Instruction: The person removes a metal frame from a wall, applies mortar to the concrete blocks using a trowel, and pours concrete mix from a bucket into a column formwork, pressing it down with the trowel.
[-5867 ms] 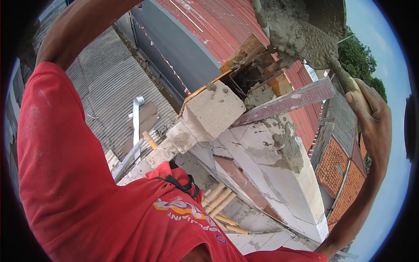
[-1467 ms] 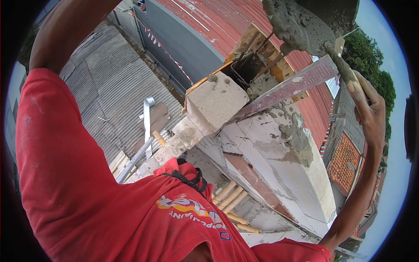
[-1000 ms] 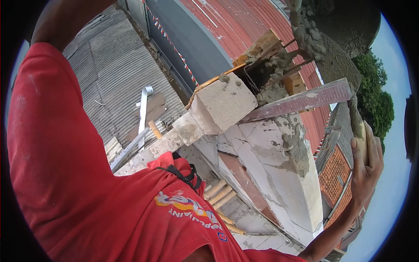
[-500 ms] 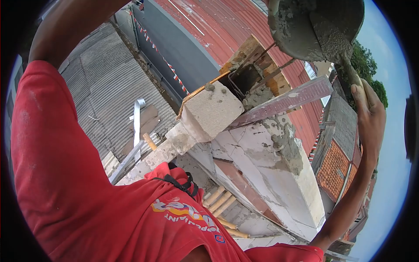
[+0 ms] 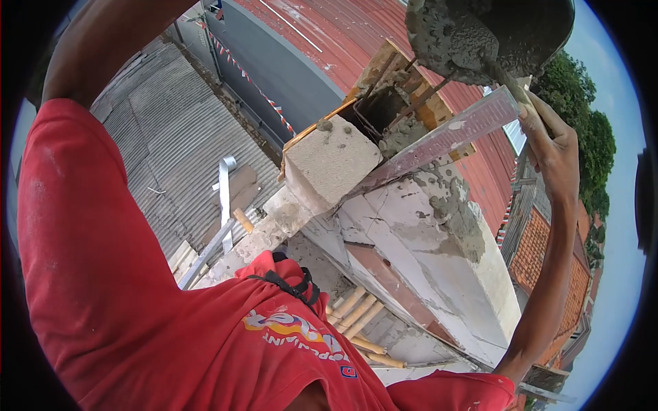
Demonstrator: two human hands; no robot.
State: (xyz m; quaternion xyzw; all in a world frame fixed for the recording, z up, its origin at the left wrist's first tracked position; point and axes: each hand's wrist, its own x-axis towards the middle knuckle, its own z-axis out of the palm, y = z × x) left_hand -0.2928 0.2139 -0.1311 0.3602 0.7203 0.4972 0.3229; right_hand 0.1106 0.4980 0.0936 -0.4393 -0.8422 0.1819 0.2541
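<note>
At the upper right, my right hand (image 5: 556, 149) is closed around the handle of a trowel (image 5: 506, 81). The trowel's far end lies in the mouth of a dark bucket (image 5: 538, 34), among wet grey mortar (image 5: 456, 42). My left forearm (image 5: 103, 41) runs out of the top edge, so that hand is hidden from view. Below the bucket is a wooden form (image 5: 449, 96) with steel bars and mortar inside. Beside it sits a pale block (image 5: 332, 161) with mortar lumps on top. A long, flat, reddish-grey bar (image 5: 452, 145) slants up from the block towards my right hand.
A white wall (image 5: 439, 240) smeared with mortar drops away below. Bamboo poles (image 5: 356, 315) lie beneath it. Corrugated grey roofing (image 5: 157, 130) is at left, red metal roofing (image 5: 322, 34) behind. A metal strip (image 5: 225, 198) and a bamboo piece (image 5: 242, 220) lie near the ledge.
My right hand and the trowel have moved left and slightly down. The bucket has tilted and shifted slightly, with more mortar visible at its mouth. The whole view has shifted a little.
</note>
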